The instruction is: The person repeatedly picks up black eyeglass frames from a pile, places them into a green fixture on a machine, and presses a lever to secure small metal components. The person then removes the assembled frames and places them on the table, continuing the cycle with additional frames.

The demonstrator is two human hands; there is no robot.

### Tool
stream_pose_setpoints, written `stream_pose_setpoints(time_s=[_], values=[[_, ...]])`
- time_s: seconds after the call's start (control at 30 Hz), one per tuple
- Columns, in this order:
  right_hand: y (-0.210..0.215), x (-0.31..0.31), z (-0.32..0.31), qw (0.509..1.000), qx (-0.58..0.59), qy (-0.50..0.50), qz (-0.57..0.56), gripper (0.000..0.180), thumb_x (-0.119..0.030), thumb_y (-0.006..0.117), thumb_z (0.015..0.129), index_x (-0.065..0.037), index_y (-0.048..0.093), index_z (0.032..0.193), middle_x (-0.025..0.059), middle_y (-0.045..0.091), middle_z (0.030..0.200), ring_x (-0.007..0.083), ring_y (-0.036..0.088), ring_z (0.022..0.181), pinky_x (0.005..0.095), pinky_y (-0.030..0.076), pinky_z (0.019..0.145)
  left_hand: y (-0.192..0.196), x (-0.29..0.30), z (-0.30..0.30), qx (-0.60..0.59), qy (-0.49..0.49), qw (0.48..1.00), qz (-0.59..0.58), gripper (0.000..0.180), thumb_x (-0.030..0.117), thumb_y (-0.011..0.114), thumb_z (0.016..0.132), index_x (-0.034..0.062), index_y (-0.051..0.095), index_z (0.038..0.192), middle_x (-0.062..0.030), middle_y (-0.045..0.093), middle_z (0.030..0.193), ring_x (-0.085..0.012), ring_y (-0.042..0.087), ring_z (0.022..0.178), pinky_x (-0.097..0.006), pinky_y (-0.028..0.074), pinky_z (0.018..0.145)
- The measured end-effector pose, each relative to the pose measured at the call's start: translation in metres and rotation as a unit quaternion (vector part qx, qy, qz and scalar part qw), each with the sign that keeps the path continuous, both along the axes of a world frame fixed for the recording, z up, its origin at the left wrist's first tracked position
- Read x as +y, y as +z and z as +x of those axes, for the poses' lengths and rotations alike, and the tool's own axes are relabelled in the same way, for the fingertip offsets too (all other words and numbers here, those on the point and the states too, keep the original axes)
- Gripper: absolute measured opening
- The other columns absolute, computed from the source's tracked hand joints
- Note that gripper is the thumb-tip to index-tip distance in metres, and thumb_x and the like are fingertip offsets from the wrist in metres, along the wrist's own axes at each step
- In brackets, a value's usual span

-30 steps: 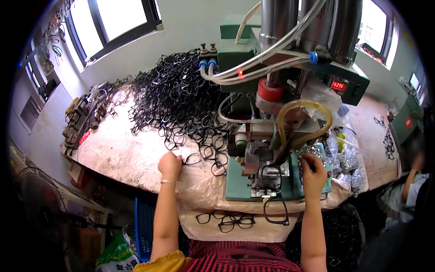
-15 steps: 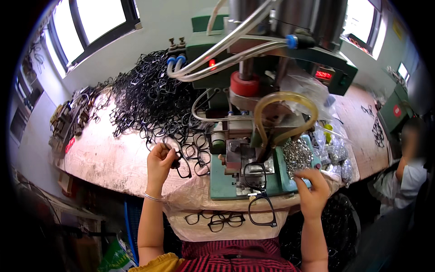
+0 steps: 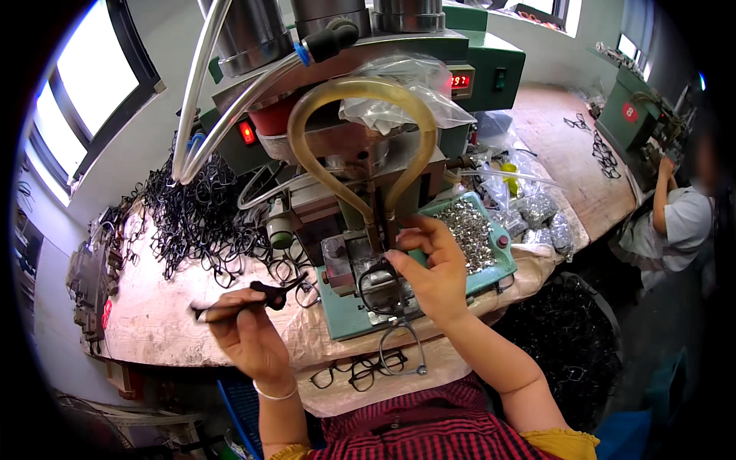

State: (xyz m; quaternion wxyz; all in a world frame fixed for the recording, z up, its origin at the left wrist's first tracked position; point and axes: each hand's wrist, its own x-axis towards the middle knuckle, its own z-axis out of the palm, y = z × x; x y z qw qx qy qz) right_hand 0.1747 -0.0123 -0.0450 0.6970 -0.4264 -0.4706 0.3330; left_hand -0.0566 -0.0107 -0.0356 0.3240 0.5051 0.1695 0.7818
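A green press machine (image 3: 399, 153) with a curved yellowish hose stands just beyond the fingers. The right hand (image 3: 433, 276) pinches a black spectacle frame (image 3: 379, 280) against the metal fixture, fingers curled shut. The left hand (image 3: 249, 330) grips a slim black temple arm (image 3: 253, 297), lying crosswise, its tip pointing right.
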Motion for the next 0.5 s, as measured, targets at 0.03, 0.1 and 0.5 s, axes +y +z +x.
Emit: stream_pose_setpoints(time_s=[0.03, 0.1, 0.5], values=[[0.005, 0.0, 0.0, 0.999, 0.014, 0.03, 0.007, 0.049, 0.002, 0.071, 0.083, 0.003, 0.053, 0.128, 0.0066, 0.069, 0.097, 0.0117, 0.061, 0.1, 0.0254, 0.043, 0.096, 0.024, -0.002, 0.007, 0.08, -0.003, 0.996, 0.039, 0.019, 0.003, 0.053, 0.099, 0.0025, 0.059, 0.117, -0.0137, 0.065, 0.103, -0.0212, 0.063, 0.092, -0.036, 0.053, 0.085], [0.01, -0.001, -0.009, 0.994, 0.099, 0.053, 0.005, 0.05, 0.004, 0.071, 0.083, 0.004, 0.051, 0.13, 0.0078, 0.07, 0.1, 0.0125, 0.062, 0.103, 0.0259, 0.044, 0.096, 0.049, 0.007, 0.02, 0.192, 0.021, 0.978, 0.075, 0.019, 0.004, 0.053, 0.098, -0.0023, 0.059, 0.115, -0.018, 0.066, 0.105, -0.0225, 0.064, 0.096, -0.037, 0.052, 0.089], [-0.003, -0.011, 0.057, 0.934, -0.34, -0.108, 0.007, 0.031, -0.002, 0.07, 0.08, -0.005, 0.07, 0.111, 0.0156, 0.068, 0.115, 0.0306, 0.064, 0.112, 0.0381, 0.048, 0.098, 0.026, 0.0, 0.039, 0.463, -0.025, 0.863, 0.202, 0.026, 0.008, 0.069, 0.076, 0.0071, 0.072, 0.102, -0.0074, 0.073, 0.106, -0.0243, 0.056, 0.077, -0.042, 0.051, 0.088]])
